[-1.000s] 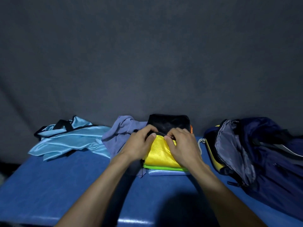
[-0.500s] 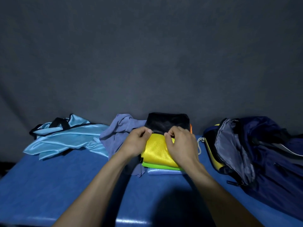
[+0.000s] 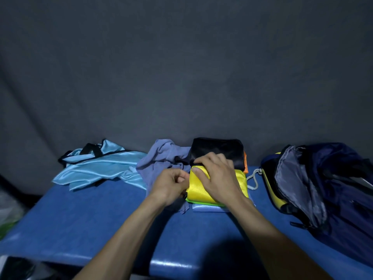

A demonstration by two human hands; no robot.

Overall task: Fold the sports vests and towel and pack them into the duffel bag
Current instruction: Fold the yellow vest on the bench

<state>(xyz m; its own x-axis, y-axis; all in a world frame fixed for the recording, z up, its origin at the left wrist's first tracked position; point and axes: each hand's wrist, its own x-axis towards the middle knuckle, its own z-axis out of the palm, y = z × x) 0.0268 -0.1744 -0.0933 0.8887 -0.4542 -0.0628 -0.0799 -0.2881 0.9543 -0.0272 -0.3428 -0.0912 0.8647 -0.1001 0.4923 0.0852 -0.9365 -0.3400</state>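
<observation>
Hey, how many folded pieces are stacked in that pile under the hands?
3 show: a yellow vest on top, a green edge beneath it, and a pale blue layer at the bottom. The hands and upper layers may hide others.

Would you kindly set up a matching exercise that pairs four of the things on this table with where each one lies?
Things:
1. light blue vest
2. yellow vest
3. duffel bag
4. purple towel

Places:
A. open, at the right end of the table
B. folded, under the right hand
C. crumpled, just left of the folded pile
D. spread unfolded at the far left

Pairs: 1-D, 2-B, 3-A, 4-C
</observation>
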